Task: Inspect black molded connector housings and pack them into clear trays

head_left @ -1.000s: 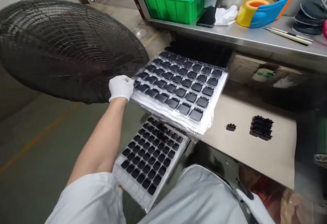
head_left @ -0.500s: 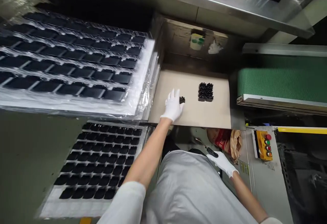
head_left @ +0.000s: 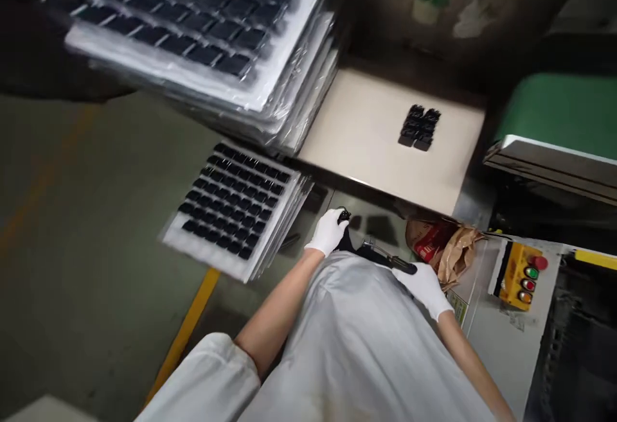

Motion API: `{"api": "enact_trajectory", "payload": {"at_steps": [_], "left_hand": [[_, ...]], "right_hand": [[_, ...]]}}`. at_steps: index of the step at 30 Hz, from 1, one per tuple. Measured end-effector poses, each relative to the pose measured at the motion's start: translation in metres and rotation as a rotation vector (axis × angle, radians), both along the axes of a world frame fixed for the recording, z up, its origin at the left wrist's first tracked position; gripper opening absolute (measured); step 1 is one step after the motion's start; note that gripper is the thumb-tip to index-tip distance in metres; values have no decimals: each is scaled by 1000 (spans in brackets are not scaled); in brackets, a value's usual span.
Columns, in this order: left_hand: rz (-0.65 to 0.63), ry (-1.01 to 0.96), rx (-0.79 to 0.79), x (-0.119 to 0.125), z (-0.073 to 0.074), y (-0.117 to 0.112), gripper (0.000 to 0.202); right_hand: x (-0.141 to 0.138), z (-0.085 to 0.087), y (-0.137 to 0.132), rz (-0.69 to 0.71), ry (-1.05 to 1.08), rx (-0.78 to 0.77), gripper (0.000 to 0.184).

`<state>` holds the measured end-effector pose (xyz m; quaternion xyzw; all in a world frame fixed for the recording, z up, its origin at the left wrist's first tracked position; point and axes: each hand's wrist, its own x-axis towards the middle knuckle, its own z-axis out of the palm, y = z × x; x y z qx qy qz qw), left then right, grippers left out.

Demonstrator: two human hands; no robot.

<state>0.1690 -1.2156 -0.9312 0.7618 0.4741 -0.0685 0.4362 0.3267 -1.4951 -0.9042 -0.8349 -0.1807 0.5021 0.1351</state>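
My left hand, in a white glove, is closed on a small black part close to my lap, below the beige board. My right hand, also gloved, grips a black-handled tool that points left toward the part. A cluster of black parts sits on the beige board. At the upper left lies a stack of clear trays with black parts. A lower tray of small black parts lies to the left of my left hand.
A green conveyor belt runs at the right. A yellow button box sits below it, beside a crumpled red and brown bag. A yellow line marks the floor at the left. The picture is blurred by motion.
My left hand left the tray stack, picked the single black part off the beige board and brought it down to my lap. The view swung right and down.
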Motion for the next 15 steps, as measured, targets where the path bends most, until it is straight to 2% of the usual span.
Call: {"api": "enact_trajectory", "payload": {"at_steps": [3,6,8,11,13,15], "left_hand": [[103,51,-200,-28,10,-12,50],[128,15,-494,-36,23,-8,66],[80,-41,-758,-29,31,-8,66],[-17,-145,-1118,-4,41,-20,56],[-42,-167,-1198,13,42,-32,51],[-21,-143,-1145,24,41,-40,43]], "right_hand": [[47,1,16,205,-61,-63,40],[88,-1,16,308,74,-53,38],[110,-1,13,334,191,-23,39],[137,4,16,394,271,-6,41],[156,9,19,420,283,-43,41],[176,13,17,408,305,-90,40]]}}
